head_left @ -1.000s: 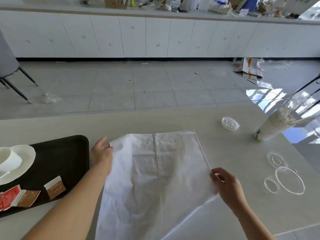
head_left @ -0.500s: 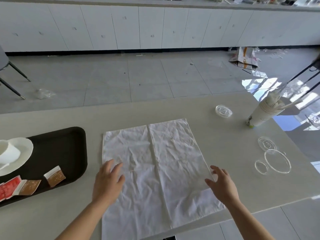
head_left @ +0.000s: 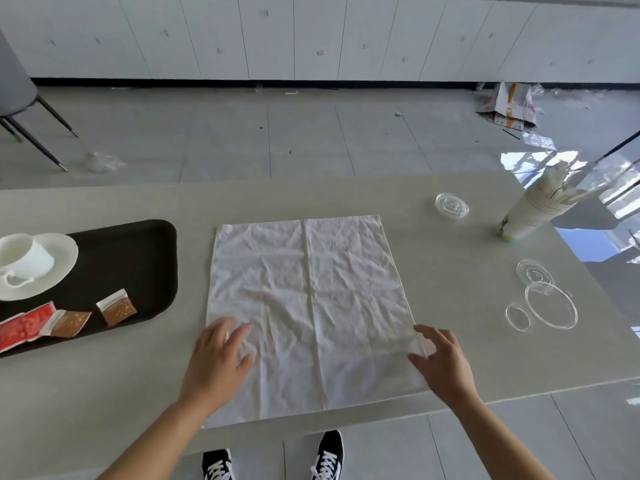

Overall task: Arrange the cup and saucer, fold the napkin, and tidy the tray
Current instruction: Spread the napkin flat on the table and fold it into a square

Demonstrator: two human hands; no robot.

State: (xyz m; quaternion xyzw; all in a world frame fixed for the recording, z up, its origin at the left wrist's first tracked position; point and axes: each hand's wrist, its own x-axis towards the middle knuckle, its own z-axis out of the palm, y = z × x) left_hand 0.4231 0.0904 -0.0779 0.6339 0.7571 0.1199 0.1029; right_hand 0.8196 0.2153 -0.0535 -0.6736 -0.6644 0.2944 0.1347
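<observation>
The creased white cloth napkin (head_left: 308,306) lies spread flat on the pale grey table (head_left: 467,348), its long axis running away from the person. The left hand (head_left: 218,362), fingers spread, rests on its near-left part; the right hand (head_left: 445,365), open, hovers at its near-right edge.

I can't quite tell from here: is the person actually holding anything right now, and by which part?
Nothing is held. The left hand lies flat and open on the napkin near its left edge; the right hand is open at its right edge.
</observation>
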